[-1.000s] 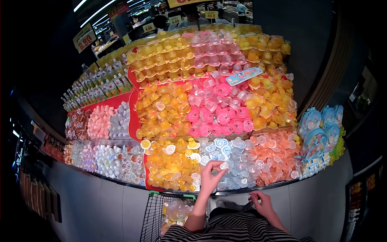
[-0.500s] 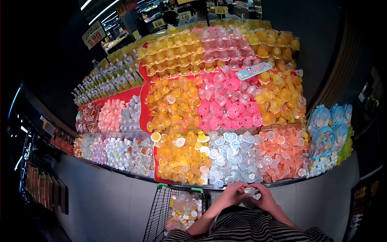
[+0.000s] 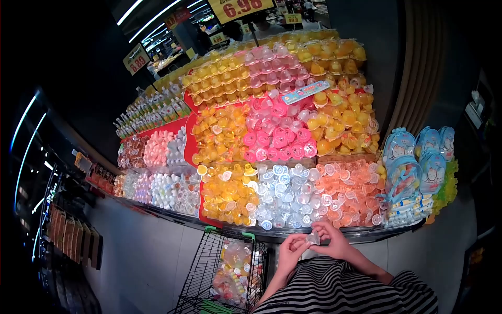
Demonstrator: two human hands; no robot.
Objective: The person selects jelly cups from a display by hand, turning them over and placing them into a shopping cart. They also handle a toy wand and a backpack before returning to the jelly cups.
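A small clear jelly cup (image 3: 313, 238) is between my two hands, low in front of the display. My left hand (image 3: 294, 249) pinches it from the left with closed fingers. From the right, my right hand (image 3: 334, 243) closes on it with curled fingers and thumb. Just beyond the hands lie pale, clear jelly cups (image 3: 285, 196) with printed lids, heaped in a bin. Orange-pink jelly cups (image 3: 348, 191) fill the bin to its right, and yellow jelly cups (image 3: 227, 193) the one to its left.
A black wire shopping cart (image 3: 201, 272) with green corners stands at my left, holding a plastic bag of jelly cups (image 3: 232, 272). Blue character backpacks (image 3: 418, 157) stand at the display's right end. Pink jelly cups (image 3: 280, 138) rise behind. A price sign (image 3: 240, 9) hangs above.
The view has turned, so the display sits further left and a large price sign shows at the top. Both hands stay at the jelly cup, which has tilted; the right fingers have shifted upward.
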